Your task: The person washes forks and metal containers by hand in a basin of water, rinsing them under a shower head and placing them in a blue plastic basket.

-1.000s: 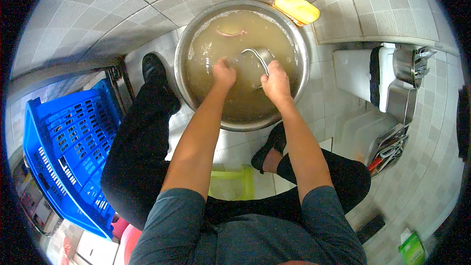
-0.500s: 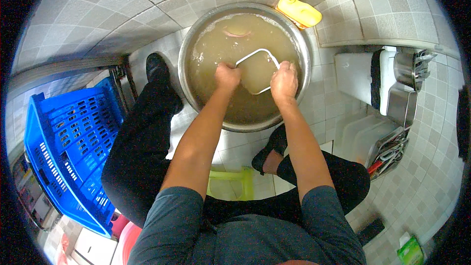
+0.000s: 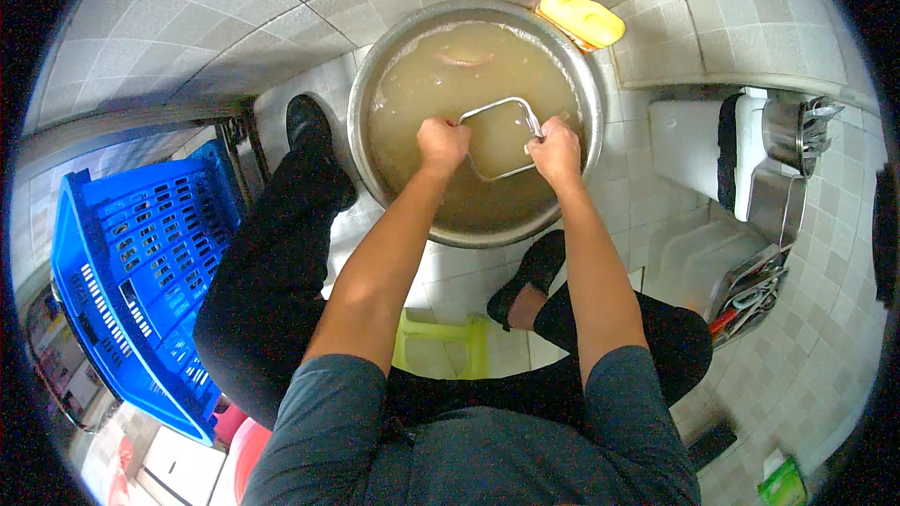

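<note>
A large round steel basin [image 3: 359, 122] full of murky brownish water stands between my feet. Just above or at the water is a rectangular metal rim [image 3: 511, 101] with rounded corners, which looks like a steel pan; its body is hard to make out against the water. My left hand [image 3: 442, 142] is closed round its left side. On its right side my right hand [image 3: 557, 150] is closed too, thumb and fingers gripping the edge. A curved pinkish thing [image 3: 466, 61] shows at the water's far side.
Behind the basin stands a yellow bottle [image 3: 581, 19] against the tiled wall. To the left leans a blue plastic crate [image 3: 159, 244]. At the right are steel containers [image 3: 776, 206] with utensils. A yellow-green stool [image 3: 450, 342] is beneath me, and a green packet [image 3: 783, 485] lies at lower right.
The view has shifted slightly, moving the basin a little to the right in the picture. My right hand has turned a bit on the rim; both hands keep their grip.
</note>
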`<move>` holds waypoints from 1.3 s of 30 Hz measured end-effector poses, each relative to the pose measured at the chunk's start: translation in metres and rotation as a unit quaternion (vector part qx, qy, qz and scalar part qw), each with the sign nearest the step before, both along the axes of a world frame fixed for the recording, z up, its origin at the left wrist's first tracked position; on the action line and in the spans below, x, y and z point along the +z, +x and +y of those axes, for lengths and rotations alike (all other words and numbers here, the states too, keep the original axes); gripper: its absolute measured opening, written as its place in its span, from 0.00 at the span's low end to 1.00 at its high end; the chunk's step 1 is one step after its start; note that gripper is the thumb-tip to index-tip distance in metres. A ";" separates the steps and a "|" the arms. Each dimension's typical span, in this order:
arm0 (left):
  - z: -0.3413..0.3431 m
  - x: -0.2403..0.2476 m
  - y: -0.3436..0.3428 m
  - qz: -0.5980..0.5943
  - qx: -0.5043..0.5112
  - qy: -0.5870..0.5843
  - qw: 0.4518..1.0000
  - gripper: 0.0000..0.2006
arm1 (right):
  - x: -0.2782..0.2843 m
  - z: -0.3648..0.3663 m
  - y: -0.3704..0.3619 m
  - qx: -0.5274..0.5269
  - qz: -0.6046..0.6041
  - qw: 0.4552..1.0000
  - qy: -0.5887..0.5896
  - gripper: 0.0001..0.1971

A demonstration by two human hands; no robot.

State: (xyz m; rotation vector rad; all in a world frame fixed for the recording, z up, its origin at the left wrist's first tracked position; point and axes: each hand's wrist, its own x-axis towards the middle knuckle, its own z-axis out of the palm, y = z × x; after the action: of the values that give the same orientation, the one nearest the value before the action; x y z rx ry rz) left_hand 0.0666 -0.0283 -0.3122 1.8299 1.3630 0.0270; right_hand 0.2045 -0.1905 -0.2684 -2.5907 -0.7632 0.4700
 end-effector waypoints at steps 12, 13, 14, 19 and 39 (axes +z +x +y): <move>0.002 0.004 0.003 0.025 0.025 0.067 0.997 0.11 | 0.002 0.008 -0.015 -0.009 -0.020 1.000 0.009 0.13; 0.002 0.006 0.004 0.028 0.022 0.068 0.997 0.11 | 0.003 0.007 -0.015 -0.015 -0.012 1.000 0.006 0.13; 0.005 0.006 0.000 0.033 0.022 0.071 0.997 0.11 | 0.008 0.010 -0.019 -0.017 -0.002 1.000 0.004 0.13; 0.006 0.008 -0.007 0.039 0.012 0.060 0.997 0.12 | 0.018 0.014 -0.024 -0.018 0.009 1.000 -0.005 0.14; 0.015 0.047 -0.017 0.091 -0.003 0.000 0.996 0.11 | 0.039 0.013 -0.039 -0.009 0.020 1.000 0.004 0.12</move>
State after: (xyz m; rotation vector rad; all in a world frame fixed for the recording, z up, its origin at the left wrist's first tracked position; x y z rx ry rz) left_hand 0.0498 -0.0135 -0.2652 1.8742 1.4817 -0.1462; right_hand 0.1656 -0.1778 -0.2294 -2.5709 -0.7271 0.5115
